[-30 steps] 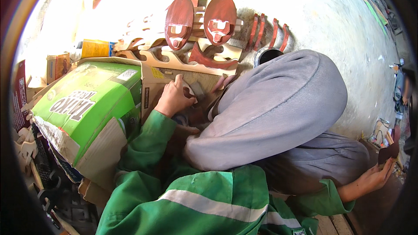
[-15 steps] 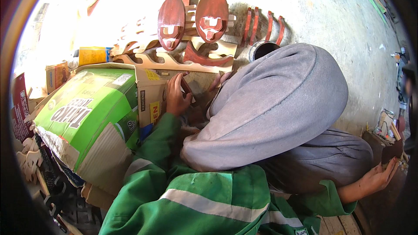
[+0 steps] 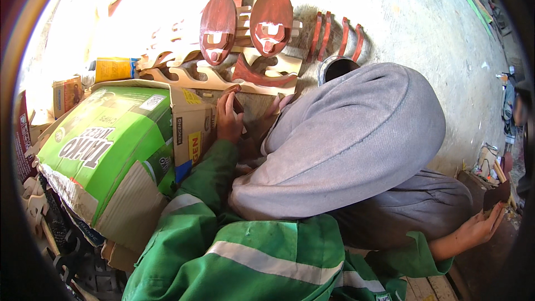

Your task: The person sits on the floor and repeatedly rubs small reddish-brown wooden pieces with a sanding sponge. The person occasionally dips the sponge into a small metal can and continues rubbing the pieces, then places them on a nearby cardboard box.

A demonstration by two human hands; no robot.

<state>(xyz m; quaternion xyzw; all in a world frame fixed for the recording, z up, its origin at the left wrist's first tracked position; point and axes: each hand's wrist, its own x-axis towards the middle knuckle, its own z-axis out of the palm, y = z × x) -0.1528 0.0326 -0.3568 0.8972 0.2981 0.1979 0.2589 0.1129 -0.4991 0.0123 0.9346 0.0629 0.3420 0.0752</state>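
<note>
My left hand point(image 3: 228, 118), in a green sleeve, is raised beside the flap of a cardboard box point(image 3: 192, 128). Its fingers pinch a small dark brown piece point(image 3: 237, 99) against a wooden board. My bent knee in grey trousers point(image 3: 351, 139) fills the middle and hides what lies under it. My right hand point(image 3: 475, 229) reaches out low at the right and grips the lower edge of a flat dark brown piece point(image 3: 497, 195).
Two red-brown oval carved masks point(image 3: 217, 25) point(image 3: 271, 19) stand on pale carved wooden pieces point(image 3: 186, 72). Red curved pieces point(image 3: 334, 36) and a dark round can point(image 3: 337, 68) sit behind the knee. A green carton point(image 3: 106, 145) and a yellow tin point(image 3: 114, 69) are at the left.
My left hand has shifted slightly up along the box flap with its fingers turned more upright. My right hand stays where it was.
</note>
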